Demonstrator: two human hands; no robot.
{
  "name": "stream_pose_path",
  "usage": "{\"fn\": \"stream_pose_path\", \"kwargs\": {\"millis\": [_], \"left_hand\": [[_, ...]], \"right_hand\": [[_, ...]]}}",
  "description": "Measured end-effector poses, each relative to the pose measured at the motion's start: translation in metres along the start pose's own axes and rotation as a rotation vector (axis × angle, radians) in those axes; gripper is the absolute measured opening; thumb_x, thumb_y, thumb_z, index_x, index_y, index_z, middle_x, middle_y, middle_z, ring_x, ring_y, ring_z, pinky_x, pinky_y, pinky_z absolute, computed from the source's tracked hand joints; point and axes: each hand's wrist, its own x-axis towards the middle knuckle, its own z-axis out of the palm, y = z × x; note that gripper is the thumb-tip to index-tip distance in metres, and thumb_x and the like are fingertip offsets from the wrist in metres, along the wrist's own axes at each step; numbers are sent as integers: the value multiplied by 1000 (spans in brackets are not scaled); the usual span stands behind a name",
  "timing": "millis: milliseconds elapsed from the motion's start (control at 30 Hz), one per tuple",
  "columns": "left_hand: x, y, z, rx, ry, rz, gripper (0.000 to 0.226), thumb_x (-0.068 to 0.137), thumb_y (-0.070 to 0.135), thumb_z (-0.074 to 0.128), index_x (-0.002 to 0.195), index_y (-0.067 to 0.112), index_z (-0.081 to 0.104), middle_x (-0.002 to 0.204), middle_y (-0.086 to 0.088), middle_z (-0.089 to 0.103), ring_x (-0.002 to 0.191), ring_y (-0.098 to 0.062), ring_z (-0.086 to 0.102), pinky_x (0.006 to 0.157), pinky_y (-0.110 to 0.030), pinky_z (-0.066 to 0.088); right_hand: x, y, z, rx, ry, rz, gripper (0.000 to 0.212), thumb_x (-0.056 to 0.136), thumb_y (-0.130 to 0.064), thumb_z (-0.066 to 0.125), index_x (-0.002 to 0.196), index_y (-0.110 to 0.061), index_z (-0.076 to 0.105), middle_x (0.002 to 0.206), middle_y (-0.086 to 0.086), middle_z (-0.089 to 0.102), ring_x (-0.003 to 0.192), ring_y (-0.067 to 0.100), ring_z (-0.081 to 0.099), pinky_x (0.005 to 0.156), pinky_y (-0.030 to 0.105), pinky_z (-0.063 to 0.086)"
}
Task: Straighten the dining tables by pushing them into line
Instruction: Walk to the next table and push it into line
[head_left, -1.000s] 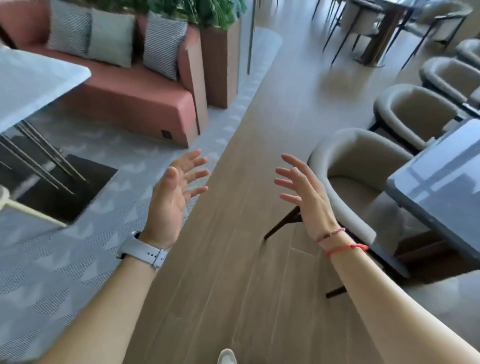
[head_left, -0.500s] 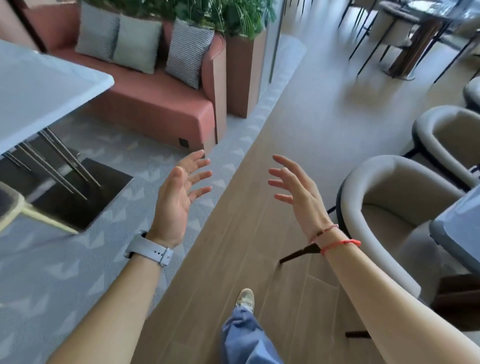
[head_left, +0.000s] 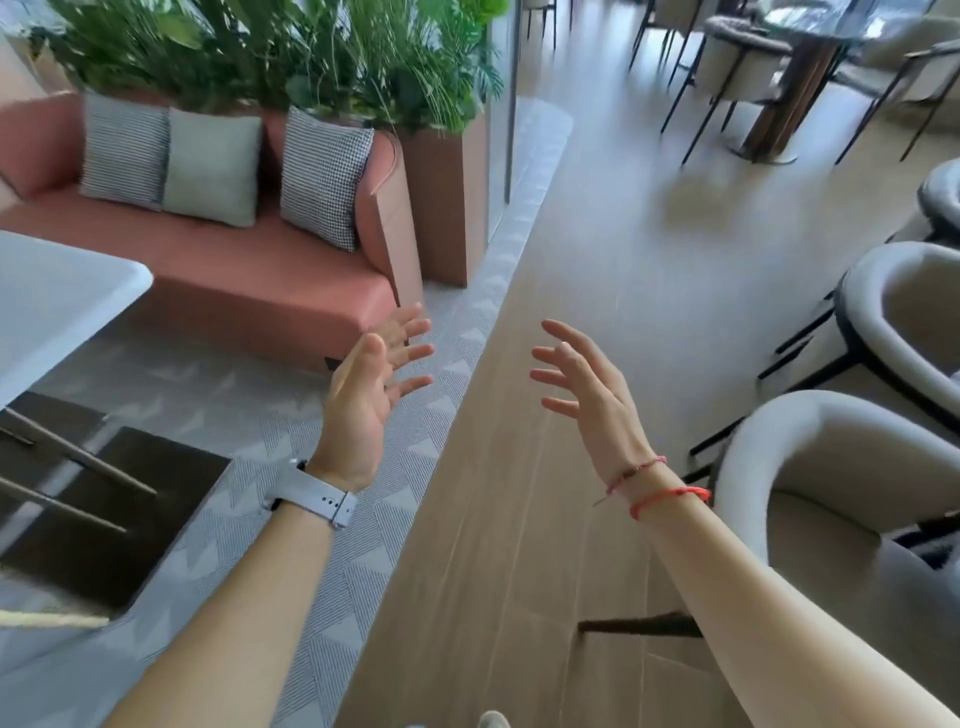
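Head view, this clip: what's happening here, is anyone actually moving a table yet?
Not yet. The person is in the wood-floored aisle with both arms raised, the left hand and right hand open, fingers spread, touching nothing. A white table shows at the left edge, in front of the pink sofa; grey tub chairs line the right side, and a dark round table stands far ahead. No table is within the hands' grasp at this moment.
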Motion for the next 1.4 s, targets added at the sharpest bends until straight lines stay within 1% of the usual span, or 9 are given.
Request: {"fn": "stream_pose_path", "kwargs": {"millis": [133,300,400,633,733,933,1133,1300,1400], "left_hand": [[78,-18,4,-13,-51,-15,92,73,86,58,136,19,58,139,-12,61,121,-26,60,100,-49,50],[182,-51,6,-42,-178,-31,96,73,85,59,139,16,56,136,-10,61,120,-26,59,98,-47,49],[251,-67,4,-73,-281,-55,91,74,84,60,137,19,58,133,-7,62,119,-24,59,96,-45,48],[391,-91,36,-95,-461,-97,90,72,86,59,134,20,59,131,-6,62,117,-24,59,96,-47,49],[441,-108,70,-98,-549,-104,87,72,86,58,132,23,61,130,-5,63,118,-25,60,97,-49,49],[528,-145,166,-93,-686,-136,94,70,88,58,134,20,58,133,-4,63,119,-23,60,98,-46,50],[616,-166,287,-75,-833,-146,87,70,89,57,131,26,61,132,1,65,119,-20,62,96,-41,52],[671,-178,387,-88,-964,-150,84,70,89,56,130,29,62,134,0,65,121,-22,62,98,-44,52],[693,-191,438,-106,-1056,-169,86,70,89,56,130,28,62,134,1,65,122,-22,62,96,-40,54]], "right_hand": [[67,3,-4,0,69,3,39,90,-50,46,126,-44,58,124,-1,67,109,12,68,95,39,53],[148,9,-9,6,162,28,38,87,-49,50,123,-45,58,129,3,65,111,16,67,98,43,52],[197,14,-10,22,266,42,40,88,-49,50,126,-42,58,129,7,65,113,21,67,99,46,51],[300,12,-29,60,447,81,40,87,-48,50,125,-40,60,129,13,64,114,27,65,101,50,50],[336,15,-56,74,547,91,38,88,-48,49,123,-40,61,128,12,64,112,25,66,100,49,51],[402,33,-142,106,675,94,37,85,-53,51,119,-44,61,122,5,67,107,20,67,90,38,52],[464,38,-243,149,829,85,41,88,-46,48,126,-39,61,125,8,66,112,23,66,95,42,53],[498,34,-321,112,944,114,51,87,-46,48,135,-31,58,125,7,66,112,22,66,96,43,53],[510,35,-359,87,1017,118,49,89,-47,47,136,-33,58,124,4,66,112,20,66,97,44,54]]}}
